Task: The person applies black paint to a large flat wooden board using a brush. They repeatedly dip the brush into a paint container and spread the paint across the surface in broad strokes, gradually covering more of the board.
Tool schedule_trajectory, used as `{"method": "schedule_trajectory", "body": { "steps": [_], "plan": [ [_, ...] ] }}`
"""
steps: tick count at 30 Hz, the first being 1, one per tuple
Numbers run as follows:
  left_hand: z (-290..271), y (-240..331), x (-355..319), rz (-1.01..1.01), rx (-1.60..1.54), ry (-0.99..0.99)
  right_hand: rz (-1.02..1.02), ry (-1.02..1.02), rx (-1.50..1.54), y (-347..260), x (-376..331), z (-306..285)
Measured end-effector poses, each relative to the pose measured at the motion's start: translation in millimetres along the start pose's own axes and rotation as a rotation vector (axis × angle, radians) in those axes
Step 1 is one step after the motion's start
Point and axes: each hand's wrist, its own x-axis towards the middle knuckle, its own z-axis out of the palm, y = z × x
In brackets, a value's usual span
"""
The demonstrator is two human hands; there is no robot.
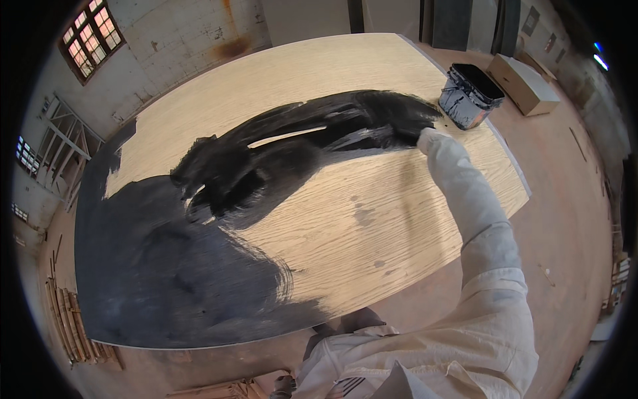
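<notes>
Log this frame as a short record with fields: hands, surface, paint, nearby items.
right hand: gloved right hand, arm stretched out, at the edge of the wet black paint; any tool is hidden
left hand: out of view
surface: large wooden board, its left part coated black
nearby: black paint bucket by the board's far right corner; cardboard box behind it

Your right arm (473, 206) is wrapped in a long off-white sleeve of creased, loose cloth, grey in the shade and bright where the sun hits. It covers you to the wrist; your right hand (429, 137) looks pale too, perhaps gloved. The same cloth covers your shoulder and chest.
</notes>
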Motion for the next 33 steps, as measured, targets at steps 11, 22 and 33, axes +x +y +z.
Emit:
{"method": "schedule_trajectory", "body": {
  "steps": [11,22,33],
  "plan": [
    [-2.7,17.3,41.8,0.094,-0.212,-0.098,-0.349,0.057,0.068,-256.9,-90.6,16.8],
    [13.3,-63.7,-6.1,-0.028,-0.267,0.092,-0.385,0.166,-0.101,-250.8,-100.4,-17.0],
    [4.4,-64.9,-4.2,-0.076,-0.430,0.091,-0.297,0.095,-0.117,-271.2,-93.1,-7.6]
  ]
}}
